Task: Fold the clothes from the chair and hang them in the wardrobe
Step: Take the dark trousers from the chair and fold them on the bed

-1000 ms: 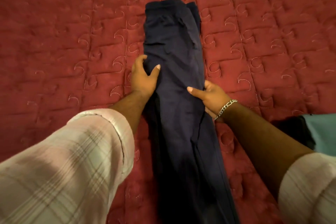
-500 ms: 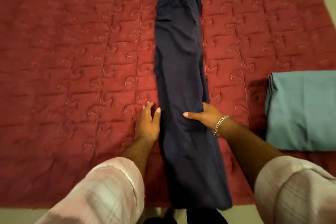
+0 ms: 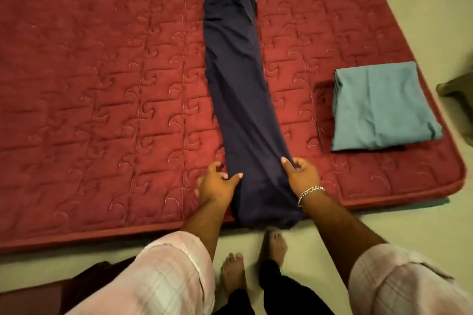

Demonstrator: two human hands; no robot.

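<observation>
A wide red mattress (image 3: 89, 110) fills most of the view, lying low on a pale floor (image 3: 422, 238); its quilted top is stitched into squares with curled swirls, and it looks firm and flat enough to serve as a folding surface, which is likely why the clothes are spread on it. Down its middle, running from far to near, lies a pair of dark navy trousers (image 3: 235, 84), already folded lengthwise into one long narrow strip, the waistband at the far end and the hems hanging just over the near edge; the cloth looks thin, soft and matte, with a few shallow creases. To the right, well apart from it, a teal garment (image 3: 378, 107) rests in a neat flat rectangle near the mattress's right edge, set aside as if finished. The left hand (image 3: 215, 184) grips the strip's left edge near the hems, thumb on top and fingers curled at the side; the right hand (image 3: 302, 174), with a silver chain bracelet (image 3: 309, 192) on its wrist, pinches the right edge level with it. Holding both sides at the near end suits lifting the hems towards the waistband for the next fold, I judge, and nothing is hung yet
</observation>
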